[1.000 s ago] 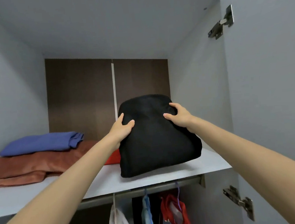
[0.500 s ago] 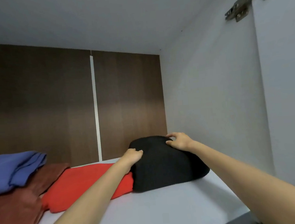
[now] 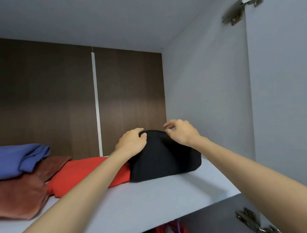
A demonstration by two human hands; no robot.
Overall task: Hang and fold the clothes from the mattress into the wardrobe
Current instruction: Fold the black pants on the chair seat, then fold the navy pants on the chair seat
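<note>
A folded black garment (image 3: pixel 163 161) lies deep on the wardrobe's top shelf (image 3: pixel 146 205), against the right wall and touching a folded red garment (image 3: pixel 84 175). My left hand (image 3: pixel 131 144) rests on the black bundle's top left, fingers curled over its upper edge. My right hand (image 3: pixel 181 132) hovers at the top right, fingers bent and lifted just off the cloth.
On the left of the shelf a folded blue garment (image 3: pixel 14 160) sits on a rust-brown one (image 3: pixel 17 197). Hanging clothes (image 3: pixel 169 232) show under the shelf. The open door's hinges (image 3: pixel 239 6) are at the right.
The black bundle has settled flatter at the back right of the shelf. My right hand has lifted off it with fingers loosened; the view has moved back slightly.
</note>
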